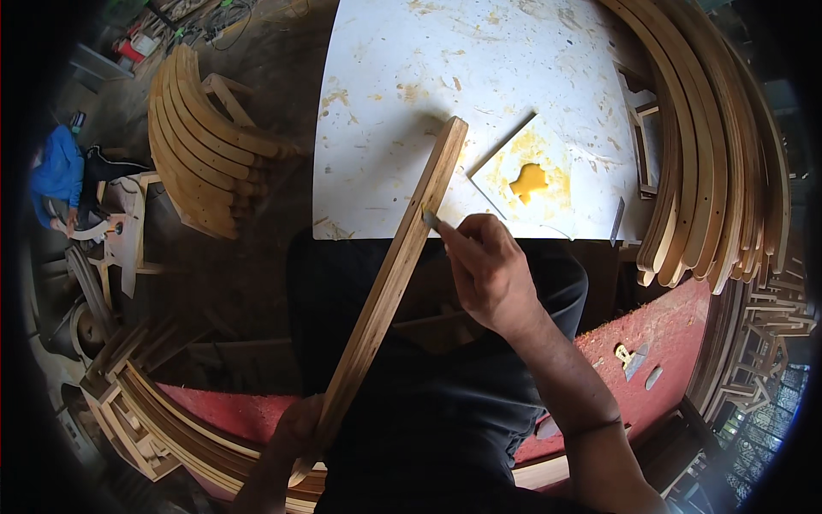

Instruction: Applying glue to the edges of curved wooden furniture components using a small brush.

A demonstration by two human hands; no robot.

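A long wooden strip (394, 274) slants across my lap, its far end raised over the white table (385, 51). My left hand (300, 426) grips its lower end. In my right hand (492, 272) a small grey flat blade (431, 220) is pinched, its tip touching the strip's side near the upper part. Most of that blade is hidden by my fingers. On the table, right of the strip, lies a white square board (555, 147) with a yellow-brown blob of paste (528, 182) on it.
Stacks of curved wooden pieces stand at the right (685, 171) and left (193, 141), with more curved strips (171, 420) at lower left. A putty knife (632, 360) lies on a red surface (676, 334). A thin metal blade (616, 221) rests at the table edge. Far left, a person in blue (58, 176) works.
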